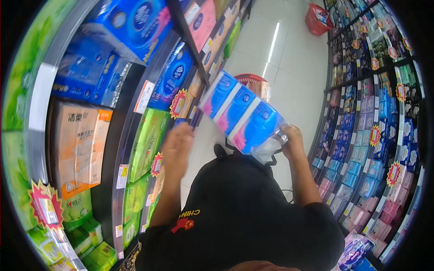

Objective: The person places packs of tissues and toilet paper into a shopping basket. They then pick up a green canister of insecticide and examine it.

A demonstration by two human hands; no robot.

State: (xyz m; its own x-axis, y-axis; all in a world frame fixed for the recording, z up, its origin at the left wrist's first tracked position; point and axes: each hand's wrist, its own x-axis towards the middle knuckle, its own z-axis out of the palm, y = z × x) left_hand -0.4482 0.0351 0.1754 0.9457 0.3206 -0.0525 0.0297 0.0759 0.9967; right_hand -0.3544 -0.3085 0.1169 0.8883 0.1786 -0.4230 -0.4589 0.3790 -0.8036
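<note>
My right hand (291,139) is closed on the gathered clear wrapper at one end of a pack of tissues (243,113). The pack is blue and white with pink flower prints, several units side by side in clear plastic, held out slanting over the aisle in front of my body. Off to the left, my left hand (178,143) is blurred by motion, its fingers loosely stretched and no object showing in them. It is apart from the pack, close to the shelf with green tissue packs (147,137). Behind the held pack, a red basket (248,77) is partly hidden, with a tan pack (261,90) in it.
Shelves of tissue packs line the left side, among them an orange pack (79,147) and a large blue pack (135,25). Small colourful packs (355,165) fill the right shelf (327,122). Another red basket (318,20) stands farther along the tiled floor (289,67).
</note>
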